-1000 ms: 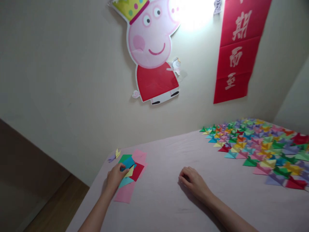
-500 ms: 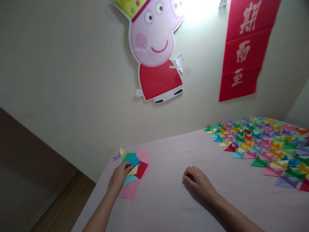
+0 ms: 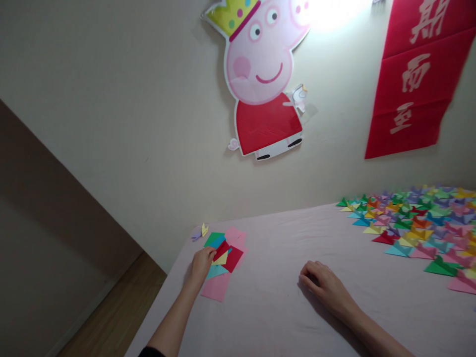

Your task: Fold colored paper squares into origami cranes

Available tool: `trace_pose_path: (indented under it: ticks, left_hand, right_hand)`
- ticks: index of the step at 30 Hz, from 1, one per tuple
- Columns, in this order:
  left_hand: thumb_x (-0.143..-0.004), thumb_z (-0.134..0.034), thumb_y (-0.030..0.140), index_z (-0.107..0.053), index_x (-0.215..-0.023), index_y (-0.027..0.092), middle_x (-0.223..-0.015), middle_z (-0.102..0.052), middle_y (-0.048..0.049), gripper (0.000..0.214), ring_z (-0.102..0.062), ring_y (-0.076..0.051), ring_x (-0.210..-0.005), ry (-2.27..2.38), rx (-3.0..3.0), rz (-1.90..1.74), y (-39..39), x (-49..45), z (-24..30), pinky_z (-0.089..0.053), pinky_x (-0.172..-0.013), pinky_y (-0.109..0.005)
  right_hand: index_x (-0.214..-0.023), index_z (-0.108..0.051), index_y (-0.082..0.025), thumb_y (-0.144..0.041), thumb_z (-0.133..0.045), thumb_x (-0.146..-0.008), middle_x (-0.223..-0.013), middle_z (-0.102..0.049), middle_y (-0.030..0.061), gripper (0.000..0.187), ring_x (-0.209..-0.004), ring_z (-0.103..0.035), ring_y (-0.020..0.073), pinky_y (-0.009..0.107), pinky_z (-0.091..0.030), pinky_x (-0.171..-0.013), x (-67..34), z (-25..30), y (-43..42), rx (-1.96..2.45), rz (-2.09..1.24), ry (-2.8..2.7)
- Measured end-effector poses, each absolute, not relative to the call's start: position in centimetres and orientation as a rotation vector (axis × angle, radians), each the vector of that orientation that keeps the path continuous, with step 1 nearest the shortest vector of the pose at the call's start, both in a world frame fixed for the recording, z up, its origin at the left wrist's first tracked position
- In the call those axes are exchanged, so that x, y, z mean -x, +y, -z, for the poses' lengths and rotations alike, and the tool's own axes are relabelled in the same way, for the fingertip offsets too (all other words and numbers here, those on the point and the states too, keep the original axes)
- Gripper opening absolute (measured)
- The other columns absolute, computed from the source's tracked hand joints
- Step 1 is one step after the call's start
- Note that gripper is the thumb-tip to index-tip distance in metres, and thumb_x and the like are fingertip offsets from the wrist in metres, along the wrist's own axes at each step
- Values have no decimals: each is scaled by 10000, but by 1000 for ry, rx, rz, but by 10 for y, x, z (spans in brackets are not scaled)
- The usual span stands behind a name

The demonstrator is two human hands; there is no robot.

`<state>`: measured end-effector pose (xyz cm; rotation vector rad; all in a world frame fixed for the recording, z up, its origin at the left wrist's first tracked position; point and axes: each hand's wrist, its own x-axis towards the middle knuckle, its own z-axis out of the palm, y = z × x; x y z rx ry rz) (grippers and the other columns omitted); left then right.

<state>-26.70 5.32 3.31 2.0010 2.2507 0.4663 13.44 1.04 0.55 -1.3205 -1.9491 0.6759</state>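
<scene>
My left hand [image 3: 203, 261] is at the left side of the pile of coloured paper, its thumb and forefinger pinched on the edge of a red piece of paper [image 3: 222, 251]. Around it lie a yellow piece [image 3: 222, 259], another red piece [image 3: 235, 259], a green one [image 3: 214, 239], a light blue one [image 3: 216, 271] and pink sheets [image 3: 214, 287]. My right hand [image 3: 323, 281] rests on the pale pink cloth [image 3: 267, 297] away from the pile, its fingers loosely curled with nothing visible in them.
Many folded paper cranes [image 3: 416, 223] stand in rows at the right. Small folded purple and yellow pieces [image 3: 201, 232] lie near the far left corner. Behind the cloth rises a wall with a pig cutout [image 3: 267, 126] and a red banner [image 3: 409, 119]. Floor [image 3: 126, 287] shows at the left.
The view has turned left, so things appear further right. A red piece of paper now shows at my left fingertips, over the blue one. My right hand stays resting on the cloth.
</scene>
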Motion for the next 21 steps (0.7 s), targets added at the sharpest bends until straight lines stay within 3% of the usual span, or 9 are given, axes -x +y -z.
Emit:
trace_pose_path:
  ticks: [7, 21]
  left_hand:
    - [-862, -660, 207, -684, -817, 196, -863, -727, -24, 53, -646, -176, -812, 2432, -1867, -486, 54, 266, -30, -368, -682, -243]
    - [-787, -722, 272, -600, -633, 209, -692, -647, 31, 206, -598, -160, -698, 2369, -1790, -559, 52, 269, -34, -309, -603, -244]
  right_hand:
    - [-676, -591, -232, -354, -473, -842, -741, -666, 46, 238, -748, -588, 221, 346, -426, -724, -133, -5, 10, 1329, -640, -1957]
    - [-695, -594, -231, -360, -468, -851, -756, -667, 47, 238, -774, -593, 230, 359, -426, -749, -134, -7, 9, 1329, -643, -1995]
